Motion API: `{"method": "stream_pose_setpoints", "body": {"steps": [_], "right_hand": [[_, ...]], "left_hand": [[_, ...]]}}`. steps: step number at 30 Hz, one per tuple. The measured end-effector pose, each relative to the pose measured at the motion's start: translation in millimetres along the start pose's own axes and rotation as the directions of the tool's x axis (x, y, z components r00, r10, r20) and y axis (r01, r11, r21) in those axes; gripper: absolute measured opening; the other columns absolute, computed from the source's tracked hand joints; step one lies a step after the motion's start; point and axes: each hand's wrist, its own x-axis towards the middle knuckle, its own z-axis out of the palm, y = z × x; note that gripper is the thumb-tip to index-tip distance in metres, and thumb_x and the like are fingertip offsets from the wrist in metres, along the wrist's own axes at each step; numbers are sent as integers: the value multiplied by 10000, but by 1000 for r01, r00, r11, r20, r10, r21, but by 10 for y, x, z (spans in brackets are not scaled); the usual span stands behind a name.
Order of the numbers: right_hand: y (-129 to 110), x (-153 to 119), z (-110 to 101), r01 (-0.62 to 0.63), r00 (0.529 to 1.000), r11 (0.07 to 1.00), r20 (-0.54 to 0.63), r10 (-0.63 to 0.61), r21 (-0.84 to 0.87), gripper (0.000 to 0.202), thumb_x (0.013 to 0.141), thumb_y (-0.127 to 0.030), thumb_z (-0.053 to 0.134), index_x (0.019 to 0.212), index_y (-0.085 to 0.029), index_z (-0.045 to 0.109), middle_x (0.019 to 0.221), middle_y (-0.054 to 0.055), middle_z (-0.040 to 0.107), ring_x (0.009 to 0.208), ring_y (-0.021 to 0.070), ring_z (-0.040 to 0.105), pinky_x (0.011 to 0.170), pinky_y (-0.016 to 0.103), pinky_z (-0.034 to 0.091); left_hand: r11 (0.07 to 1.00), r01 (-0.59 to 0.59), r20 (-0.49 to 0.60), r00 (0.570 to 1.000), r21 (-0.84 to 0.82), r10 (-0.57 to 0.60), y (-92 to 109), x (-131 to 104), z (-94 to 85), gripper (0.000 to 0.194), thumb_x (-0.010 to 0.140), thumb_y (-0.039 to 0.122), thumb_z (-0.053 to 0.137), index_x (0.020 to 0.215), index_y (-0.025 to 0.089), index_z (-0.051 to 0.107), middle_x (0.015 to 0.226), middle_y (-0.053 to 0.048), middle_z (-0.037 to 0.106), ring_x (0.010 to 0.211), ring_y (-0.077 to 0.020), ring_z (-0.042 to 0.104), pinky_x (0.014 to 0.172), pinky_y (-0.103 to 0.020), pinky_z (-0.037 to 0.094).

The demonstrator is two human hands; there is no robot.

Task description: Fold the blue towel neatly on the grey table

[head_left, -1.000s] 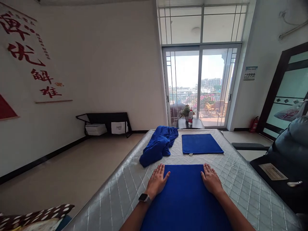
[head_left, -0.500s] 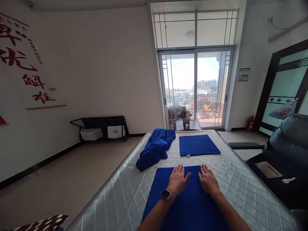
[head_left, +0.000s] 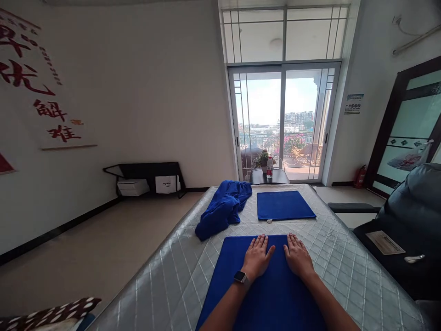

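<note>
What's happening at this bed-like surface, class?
A person has both bare hands, left hand and right hand, laid flat on a blue cloth spread over a quilted silvery surface. The left wrist wears a watch. Beyond the hands lie a crumpled blue cloth and, to its right, a smaller-looking flat blue cloth.

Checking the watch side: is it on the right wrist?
No, the watch is on the left wrist, while the right wrist is bare.
</note>
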Motion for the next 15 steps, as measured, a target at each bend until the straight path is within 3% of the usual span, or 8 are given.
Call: {"method": "stream_pose_setpoints", "body": {"steps": [8, 11, 15], "right_hand": [[-8, -13, -4, 0, 1000, 1000, -5, 0, -1, 656, 984, -385, 204, 1563, -79, 245, 1637, 81, 228, 1517, 181, 154, 1230, 371, 101], [-9, -4, 16, 6, 1000, 1000, -10, -6, -12, 656, 984, -381, 210, 1562, -74, 244, 1634, 84, 229, 1518, 183, 152, 1229, 376, 113], [-6, 0, 34, 16, 999, 1000, -34, -17, -26, 650, 987, -377, 208, 1560, -72, 249, 1636, 88, 224, 1516, 189, 161, 1229, 382, 126]], "left_hand": [[969, 204, -12, 979, 138, -205, -929, -369, -298, 749, 1012, 601, 120, 1523, 115, 374, 1586, -128, 376, 1486, -264, 295, 1217, -474, 256], [963, 228, -35, 974, 142, -226, -1036, -428, -318, 751, 1006, 612, 131, 1525, 128, 377, 1582, -123, 383, 1485, -264, 298, 1216, -470, 256], [962, 238, -37, 971, 130, -236, -1019, -427, -315, 782, 998, 625, 129, 1520, 99, 379, 1586, -137, 372, 1489, -269, 286, 1222, -464, 243]]}}
